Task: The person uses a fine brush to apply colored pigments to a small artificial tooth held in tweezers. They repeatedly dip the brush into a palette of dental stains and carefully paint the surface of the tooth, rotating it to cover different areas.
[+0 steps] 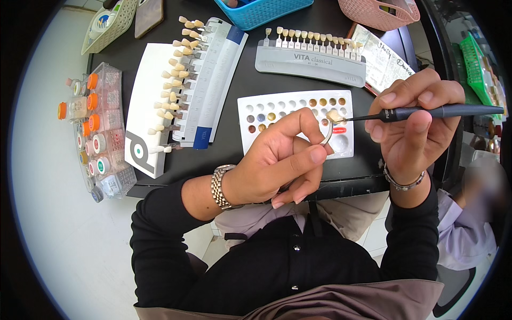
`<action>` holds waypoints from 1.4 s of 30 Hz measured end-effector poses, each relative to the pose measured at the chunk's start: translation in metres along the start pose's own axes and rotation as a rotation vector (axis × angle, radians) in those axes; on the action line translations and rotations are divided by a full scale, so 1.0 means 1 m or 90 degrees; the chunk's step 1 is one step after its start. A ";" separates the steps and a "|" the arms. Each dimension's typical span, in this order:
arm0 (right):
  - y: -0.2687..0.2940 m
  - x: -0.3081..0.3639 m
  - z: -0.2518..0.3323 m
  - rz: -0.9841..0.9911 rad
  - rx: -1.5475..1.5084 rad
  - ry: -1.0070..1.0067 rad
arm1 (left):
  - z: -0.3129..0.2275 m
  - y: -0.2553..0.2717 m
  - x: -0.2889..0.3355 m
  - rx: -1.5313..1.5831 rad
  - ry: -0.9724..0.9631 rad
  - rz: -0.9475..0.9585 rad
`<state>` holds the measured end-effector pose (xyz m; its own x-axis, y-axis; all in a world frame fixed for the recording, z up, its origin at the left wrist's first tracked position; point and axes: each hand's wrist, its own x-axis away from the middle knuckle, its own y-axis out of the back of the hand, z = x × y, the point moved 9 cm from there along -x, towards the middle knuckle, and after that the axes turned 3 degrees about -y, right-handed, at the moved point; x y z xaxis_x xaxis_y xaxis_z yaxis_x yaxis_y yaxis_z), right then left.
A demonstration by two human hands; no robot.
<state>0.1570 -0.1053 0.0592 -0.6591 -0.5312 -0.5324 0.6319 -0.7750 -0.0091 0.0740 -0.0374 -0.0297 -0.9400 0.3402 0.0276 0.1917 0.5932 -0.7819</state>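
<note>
My left hand (pixel 280 160) is closed, thumb and forefinger pinching a curved metal holder (pixel 327 134). At the holder's upper end sits a small cream-coloured dental crown (pixel 334 115). In the fingers of my right hand (pixel 413 122) lies a thin brush (pixel 453 111) with a dark handle, held almost level. Its tip points left and reaches the crown; whether it touches cannot be made out. Below both hands a white palette (pixel 248 143) rests on the table, its round wells partly filled with brown, yellow, red and blue-grey pastes. My left hand covers part of it.
Tooth shade guides, one slanted (pixel 218 74) and one wide (pixel 309 66), lie behind the palette on the black table. A white box (pixel 140 106) and a rack of capped jars (pixel 104 128) stand left. Blue (pixel 261 13) and pink baskets (pixel 378 16) line the back. Another person sits at right.
</note>
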 end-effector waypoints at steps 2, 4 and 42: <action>0.000 0.000 0.000 -0.003 0.002 -0.001 | 0.000 0.000 0.000 0.002 0.000 0.001; 0.001 0.000 0.001 -0.005 0.002 0.001 | 0.000 -0.001 0.000 0.007 -0.002 0.002; 0.000 0.001 0.009 0.011 0.002 0.008 | -0.003 -0.006 0.001 -0.067 -0.024 0.010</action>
<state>0.1529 -0.1083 0.0663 -0.6423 -0.5406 -0.5434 0.6422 -0.7666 0.0036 0.0724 -0.0382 -0.0233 -0.9465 0.3226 -0.0090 0.2325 0.6622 -0.7123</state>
